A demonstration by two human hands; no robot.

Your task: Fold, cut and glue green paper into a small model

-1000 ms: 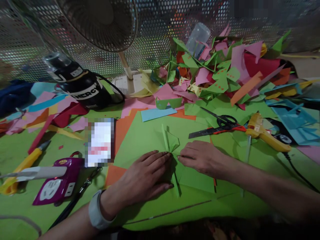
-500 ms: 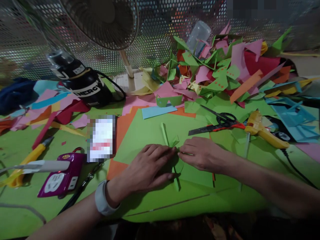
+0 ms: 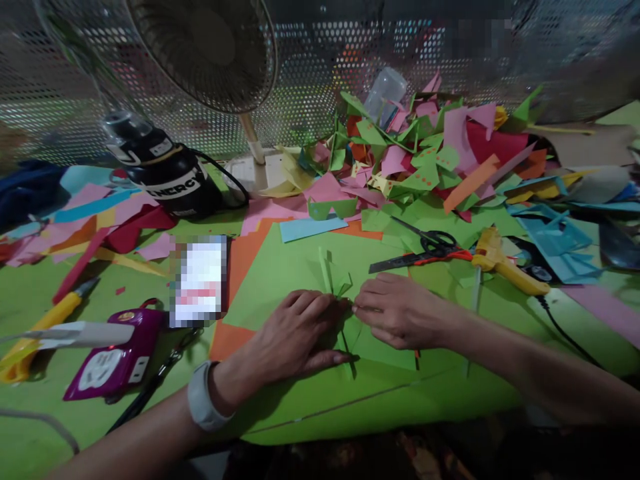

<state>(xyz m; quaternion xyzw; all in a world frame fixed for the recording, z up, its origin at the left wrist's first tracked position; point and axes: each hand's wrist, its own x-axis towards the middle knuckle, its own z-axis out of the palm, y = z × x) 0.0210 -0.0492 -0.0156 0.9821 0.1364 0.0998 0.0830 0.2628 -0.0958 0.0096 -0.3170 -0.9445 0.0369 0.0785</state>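
My left hand [image 3: 290, 337], a grey band on its wrist, lies over a narrow green paper strip [image 3: 325, 270], fingertips pressed together at its middle. The strip's ends show above and below that hand. Right against it, my right hand [image 3: 400, 310] is closed, thumb and fingers pinching at the same spot on the green paper. Small folded green flaps [image 3: 344, 285] stick up between the two hands. The exact point where the fingertips meet is partly hidden. Underneath lies a large green paper sheet [image 3: 265, 280] on top of orange paper [image 3: 233, 341].
Scissors [image 3: 437, 241], a cutter blade [image 3: 395, 263] and a yellow glue gun [image 3: 510, 263] lie to the right. At left are a blurred-out phone [image 3: 199, 280], a purple device [image 3: 113, 357] and a yellow-handled tool [image 3: 45, 333]. Paper scraps [image 3: 420, 153], a black bottle [image 3: 173, 183] and a fan [image 3: 215, 47] stand behind.
The whole view has shifted slightly, with things on the right appearing further left. Both hands stay together on the green paper, and the flaps between them stand a little differently.
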